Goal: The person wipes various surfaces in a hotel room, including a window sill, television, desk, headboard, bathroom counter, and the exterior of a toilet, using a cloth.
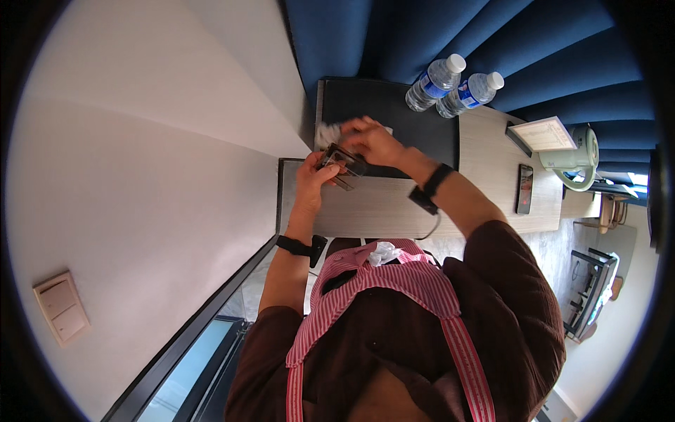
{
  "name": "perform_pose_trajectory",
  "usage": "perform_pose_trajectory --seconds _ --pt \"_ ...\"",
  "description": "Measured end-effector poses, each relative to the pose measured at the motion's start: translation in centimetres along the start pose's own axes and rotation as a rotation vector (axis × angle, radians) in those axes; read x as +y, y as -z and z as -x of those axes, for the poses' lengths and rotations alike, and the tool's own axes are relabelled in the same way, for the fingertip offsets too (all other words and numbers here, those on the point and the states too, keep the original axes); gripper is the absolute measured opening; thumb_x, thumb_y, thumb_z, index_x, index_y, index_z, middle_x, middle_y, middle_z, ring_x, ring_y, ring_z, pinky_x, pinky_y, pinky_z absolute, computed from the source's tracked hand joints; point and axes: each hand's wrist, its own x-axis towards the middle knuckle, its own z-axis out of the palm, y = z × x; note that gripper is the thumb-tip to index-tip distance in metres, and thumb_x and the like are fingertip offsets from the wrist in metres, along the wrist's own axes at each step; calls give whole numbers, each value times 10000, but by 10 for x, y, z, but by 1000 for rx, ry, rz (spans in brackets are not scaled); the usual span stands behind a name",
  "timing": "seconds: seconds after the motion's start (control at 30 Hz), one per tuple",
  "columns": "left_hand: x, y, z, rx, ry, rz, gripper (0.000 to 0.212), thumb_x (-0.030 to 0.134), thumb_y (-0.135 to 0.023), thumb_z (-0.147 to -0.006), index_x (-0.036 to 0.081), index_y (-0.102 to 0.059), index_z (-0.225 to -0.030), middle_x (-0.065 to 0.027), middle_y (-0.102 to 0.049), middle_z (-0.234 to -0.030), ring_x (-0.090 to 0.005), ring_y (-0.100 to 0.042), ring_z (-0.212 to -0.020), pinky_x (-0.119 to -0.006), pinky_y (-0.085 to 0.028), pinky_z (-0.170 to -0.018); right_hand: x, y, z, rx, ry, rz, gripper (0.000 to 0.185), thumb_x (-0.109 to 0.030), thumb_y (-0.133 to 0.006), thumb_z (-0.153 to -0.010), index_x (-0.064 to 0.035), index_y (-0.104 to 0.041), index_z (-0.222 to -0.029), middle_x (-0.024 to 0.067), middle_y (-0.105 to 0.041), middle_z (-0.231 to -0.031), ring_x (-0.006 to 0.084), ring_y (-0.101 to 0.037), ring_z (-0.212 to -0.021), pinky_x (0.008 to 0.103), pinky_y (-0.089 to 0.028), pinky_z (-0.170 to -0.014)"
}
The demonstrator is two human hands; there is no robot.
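My left hand (315, 171) grips a clear, dark-tinted plastic case (348, 158) above the front edge of a black mat (422, 147). Its thumb presses on the near side, and a thin flap or lid hangs below. My right hand (373, 141) is over the mat, right beside the case, with curled, blurred fingers. Whether it holds anything is unclear. A blurred white crumpled item (328, 136), perhaps tissue, lies by the wall just beyond the case. A bit of white shows behind my right hand.
Two water bottles (433, 84) stand on the mat's back right, before blue curtains (422, 31). Farther right on the wooden desk (485, 174) are a phone (524, 189), a sign stand (546, 133) and a pale green kettle (585, 153). A wall (158, 174) closes off the left.
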Motion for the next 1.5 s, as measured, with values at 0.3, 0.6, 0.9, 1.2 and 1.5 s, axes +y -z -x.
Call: perform_pose_trajectory --seconds 0.3,0.6,0.9,1.2,1.5 --pt "-1 3 -4 -96 -1 -13 460 187 -755 -727 -18 -592 -1105 -110 -711 -952 -173 -676 -860 -260 -491 -692 32 -13 -60 452 -358 178 329 -54 -644 -755 -183 -709 -1050 90 -587 -1159 349 -548 -1032 402 -477 -926" --pt "-1 1 -1 -64 -33 78 467 102 -781 -692 -37 -590 -1096 -130 -698 -960 -183 -658 -842 -288 -517 -780 13 -3 -42 167 -238 -45 413 9 -606 -738 -147 -678 -1113 117 -571 -1113 330 -580 -1036 379 -487 -935" --pt "1 -1 4 -50 -32 76 412 82 -756 -715 -38 -598 -1076 -113 -696 -945 -168 -652 -851 -273 -502 -809 33 4 -67 -89 -262 206 541 -155 -658 -762 -150 -601 -1301 139 -526 -1221 349 -541 -1144 388 -452 -1006" --pt "-17 13 -5 -155 -80 92 449 28 -719 -658 -26 -614 -1090 -75 -676 -981 -168 -622 -939 -287 -463 -887 -22 -4 -25 -217 -112 -197 460 89 -588 -743 -137 -714 -1123 87 -545 -1118 280 -535 -1078 339 -453 -952" --pt "-13 14 -2 -147 -125 41 427 45 -729 -665 -19 -621 -1072 -74 -684 -954 -172 -636 -912 -281 -465 -880 9 51 55 -137 -242 85 461 68 -649 -660 -195 -737 -1028 72 -567 -1089 315 -538 -1073 389 -468 -941"
